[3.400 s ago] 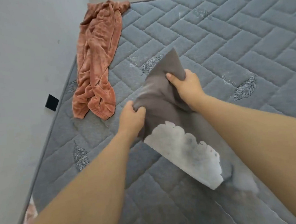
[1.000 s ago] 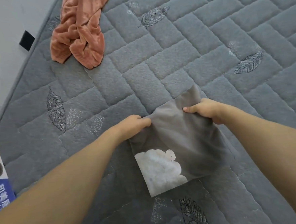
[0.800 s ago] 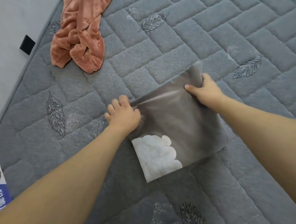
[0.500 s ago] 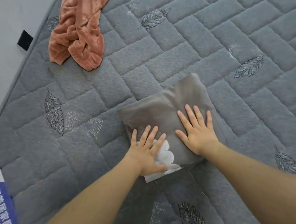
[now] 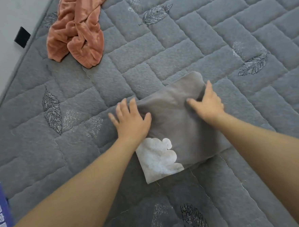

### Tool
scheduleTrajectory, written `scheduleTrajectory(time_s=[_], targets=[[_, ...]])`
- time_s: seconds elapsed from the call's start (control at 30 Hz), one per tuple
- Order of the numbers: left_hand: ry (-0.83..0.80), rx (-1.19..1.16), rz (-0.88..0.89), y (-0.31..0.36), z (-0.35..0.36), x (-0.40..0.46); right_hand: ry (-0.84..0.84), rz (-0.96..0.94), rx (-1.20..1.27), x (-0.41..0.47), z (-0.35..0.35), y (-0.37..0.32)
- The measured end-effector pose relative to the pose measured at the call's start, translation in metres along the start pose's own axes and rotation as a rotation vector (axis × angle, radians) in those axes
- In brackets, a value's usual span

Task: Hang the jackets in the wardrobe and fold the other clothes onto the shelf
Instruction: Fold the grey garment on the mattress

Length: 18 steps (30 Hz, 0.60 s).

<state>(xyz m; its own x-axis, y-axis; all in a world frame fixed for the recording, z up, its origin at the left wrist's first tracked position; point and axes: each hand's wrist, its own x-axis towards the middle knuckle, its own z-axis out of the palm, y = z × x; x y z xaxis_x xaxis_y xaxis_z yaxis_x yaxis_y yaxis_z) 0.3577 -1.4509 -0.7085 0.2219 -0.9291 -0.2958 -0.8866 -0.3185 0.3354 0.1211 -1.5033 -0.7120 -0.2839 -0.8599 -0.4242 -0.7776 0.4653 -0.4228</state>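
Two hands | left [image 5: 130, 121] blurred, right [image 5: 207, 104] on folded grey garment [image 5: 180, 129]

Folded grey garment [image 5: 178, 129] with white print lies flat; crumpled orange garment [image 5: 79, 29] well apart.

The mattress [image 5: 210, 38] is matt grey quilted cloth; the folded grey garment [image 5: 178, 129] looks smooth and soft; the orange garment [image 5: 79, 28] at eleven o'clock looks plush, velvety.

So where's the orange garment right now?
The orange garment lies crumpled at the top left of the head view, near the mattress edge, well away from both hands.
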Motion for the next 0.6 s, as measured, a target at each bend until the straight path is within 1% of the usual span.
scheduleTrajectory(time_s=[0.07, 0.1, 0.23, 0.3, 0.37, 0.4, 0.47, 0.53, 0.6], targets=[[-0.107, 0.048, 0.096, 0.008, -0.004, 0.024, -0.064, 0.079, 0.199, 0.025, -0.010, -0.024], [-0.161, 0.065, 0.128, 0.012, -0.005, 0.034, -0.093, 0.095, 0.242, 0.033, -0.014, -0.033], [-0.346, 0.143, 0.157, 0.019, -0.013, 0.048, -0.204, 0.008, 0.118, 0.035, -0.011, -0.051], [-0.431, 0.125, 0.173, 0.019, -0.019, 0.046, -0.245, -0.039, 0.084, 0.026, -0.007, -0.053], [-0.499, 0.103, 0.196, 0.021, -0.028, 0.038, -0.304, -0.037, 0.218, 0.011, -0.018, -0.048], [-0.507, 0.117, 0.224, 0.026, -0.034, 0.033, -0.324, -0.013, 0.310, 0.002, -0.029, -0.044], [-0.478, 0.142, 0.286, 0.040, -0.050, 0.018, -0.281, 0.040, 0.454, -0.018, -0.060, -0.034], [-0.451, 0.125, 0.330, 0.066, -0.073, -0.003, -0.168, 0.095, 0.562, -0.048, -0.095, -0.022], [-0.459, 0.129, 0.362, 0.101, -0.100, -0.030, -0.053, 0.168, 0.660, -0.088, -0.130, -0.008]])
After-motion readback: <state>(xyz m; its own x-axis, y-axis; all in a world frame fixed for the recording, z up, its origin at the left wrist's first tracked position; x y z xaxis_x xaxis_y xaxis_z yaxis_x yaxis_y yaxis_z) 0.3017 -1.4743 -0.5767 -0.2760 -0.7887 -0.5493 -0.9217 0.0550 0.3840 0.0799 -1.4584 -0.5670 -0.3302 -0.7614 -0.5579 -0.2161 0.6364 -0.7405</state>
